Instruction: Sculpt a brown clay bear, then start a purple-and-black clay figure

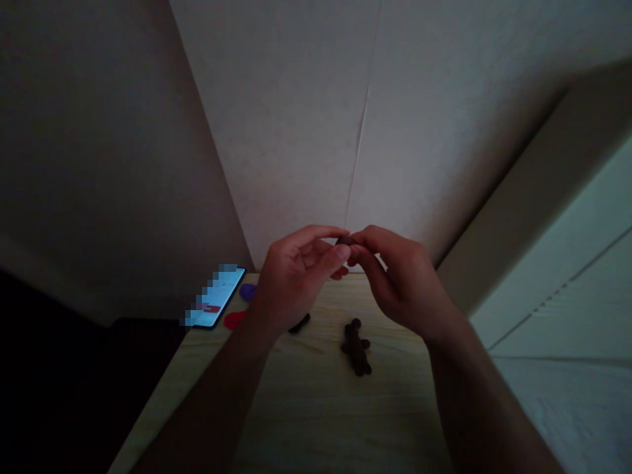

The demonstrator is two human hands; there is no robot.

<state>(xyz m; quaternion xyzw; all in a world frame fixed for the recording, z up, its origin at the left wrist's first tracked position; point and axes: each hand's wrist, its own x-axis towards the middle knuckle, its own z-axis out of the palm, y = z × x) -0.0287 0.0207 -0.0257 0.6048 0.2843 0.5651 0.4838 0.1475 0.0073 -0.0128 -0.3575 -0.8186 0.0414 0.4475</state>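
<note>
Between the fingertips of both hands is a small dark brown lump (345,241), which looks like modelling clay. My left hand (303,270) pinches it from the left with thumb and index finger. From the right, my right hand (395,270) closes thumb and fingers on the same lump, partly hiding it. Both hands are raised above the wooden tabletop (316,401). Below them lies a dark brown clay figure (356,349) with a rounded body and short, knobby limbs. A black piece (300,323) rests beside my left wrist.
A lit phone (217,299) lies at the table's back left corner. Next to it are a purple piece (247,292) and a red piece (234,320), partly behind my left arm. A pale wall (306,131) rises behind the table, and light furniture (557,283) stands at the right.
</note>
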